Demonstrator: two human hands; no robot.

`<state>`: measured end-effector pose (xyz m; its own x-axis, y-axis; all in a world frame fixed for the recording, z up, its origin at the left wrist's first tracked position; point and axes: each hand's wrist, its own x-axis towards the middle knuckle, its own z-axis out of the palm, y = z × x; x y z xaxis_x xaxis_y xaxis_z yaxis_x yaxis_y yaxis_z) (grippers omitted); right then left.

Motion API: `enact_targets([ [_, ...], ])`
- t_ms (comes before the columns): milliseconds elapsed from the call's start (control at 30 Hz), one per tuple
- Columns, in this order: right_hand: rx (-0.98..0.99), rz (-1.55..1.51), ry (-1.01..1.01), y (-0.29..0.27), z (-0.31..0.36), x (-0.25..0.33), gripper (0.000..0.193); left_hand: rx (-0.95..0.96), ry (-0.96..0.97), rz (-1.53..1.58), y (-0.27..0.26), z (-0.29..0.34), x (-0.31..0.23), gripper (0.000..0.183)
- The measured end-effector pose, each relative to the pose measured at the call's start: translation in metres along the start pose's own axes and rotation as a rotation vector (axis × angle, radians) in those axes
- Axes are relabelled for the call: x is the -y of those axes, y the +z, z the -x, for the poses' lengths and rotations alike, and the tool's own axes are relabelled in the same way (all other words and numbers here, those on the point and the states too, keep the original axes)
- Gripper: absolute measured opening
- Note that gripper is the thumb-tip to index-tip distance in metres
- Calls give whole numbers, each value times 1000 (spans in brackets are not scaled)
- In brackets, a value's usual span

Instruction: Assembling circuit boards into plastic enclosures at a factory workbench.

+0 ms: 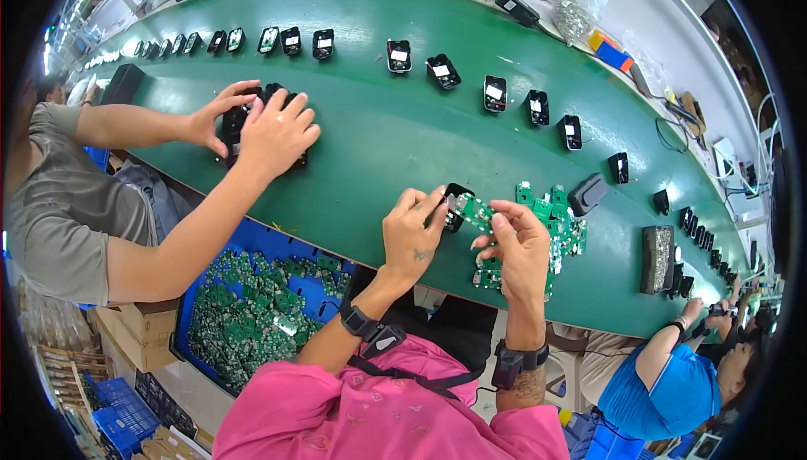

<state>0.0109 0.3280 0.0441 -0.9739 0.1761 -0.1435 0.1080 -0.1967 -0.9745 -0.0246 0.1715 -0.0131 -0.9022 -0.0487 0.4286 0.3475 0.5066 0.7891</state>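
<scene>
My left hand [412, 237] has its fingers closed on a small black plastic casing [460, 188], held just over the green table. In my right hand [517, 246], a green circuit board [473, 211] is pinched between thumb and fingers. The board lies partly across the casing's opening; whether it touches the inside cannot be made out. Right beside my right hand, loose green circuit boards [559, 226] are heaped on the table. A dark casing [588, 194] rests at the heap's far right edge.
Black casings [495, 94] stand in a curved row along the green table [378, 136]. At left, a co-worker's hands [273, 128] cover several black casings. A blue bin [324, 296] of boards sits below the near edge. A dark block [657, 260] and another person [664, 389] are at right.
</scene>
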Motion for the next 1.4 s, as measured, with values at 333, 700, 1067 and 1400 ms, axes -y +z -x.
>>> enact_targets([
  [333, -41, 18, -21, 18, -12, -19, 24, 10, 116, 68, 12, 6, 7, 12],
  [700, -88, 94, 25, 19, -18, -27, 19, 74, 26, 154, 6, 3, 3, 8],
  [1067, -200, 283, -4, 23, -12, -44, 30, 623, -131, 292, -24, -51, 13, 65],
  [1400, -140, 225, -94, 22, -3, -43, 31, 829, -332, 582, -33, -43, 1, 53],
])
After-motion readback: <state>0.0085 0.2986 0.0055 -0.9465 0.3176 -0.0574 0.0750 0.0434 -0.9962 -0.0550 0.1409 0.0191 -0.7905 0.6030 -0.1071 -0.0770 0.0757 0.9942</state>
